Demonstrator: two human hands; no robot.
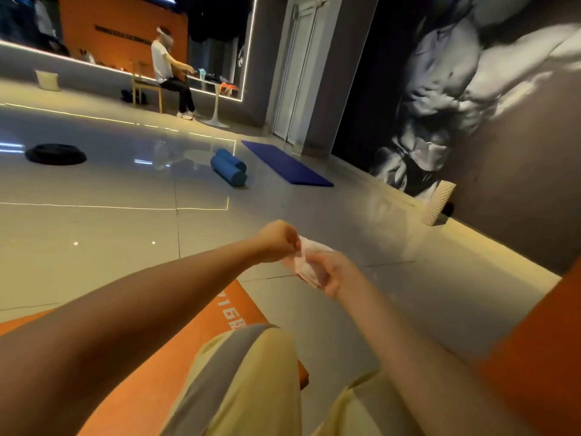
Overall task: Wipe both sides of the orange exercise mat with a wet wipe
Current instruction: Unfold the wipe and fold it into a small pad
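So, a crumpled white wet wipe (309, 264) is held up in mid-air out front, above the glossy pale tiled floor (110, 221), and it's shared between both hands. The left hand (276, 242) is curled into a loose fist, with the wipe's top edge pinched at the fingertips. The right hand (334, 273) is closed round the lower end, fingers wrapped over the bunched material.

The flat orange exercise mat (188, 335), white lettering printed on it, is laid on the floor under the person, well below the wipe and not touched by it. Legs in pale yellow trousers with a grey stripe (245, 372) are rested across it. Another orange surface (534, 357) is seen at the right edge, but whether it's part of the same mat can't be told.

Further back, a rolled-up blue foam mat (228, 168) is parked just beside a flat dark blue mat (286, 165), with a black round disc (55, 154) well apart on the left. A white woven basket (438, 202) is set against the mural wall (471, 89), and a second person (169, 67) is seated on a chair at the far end.
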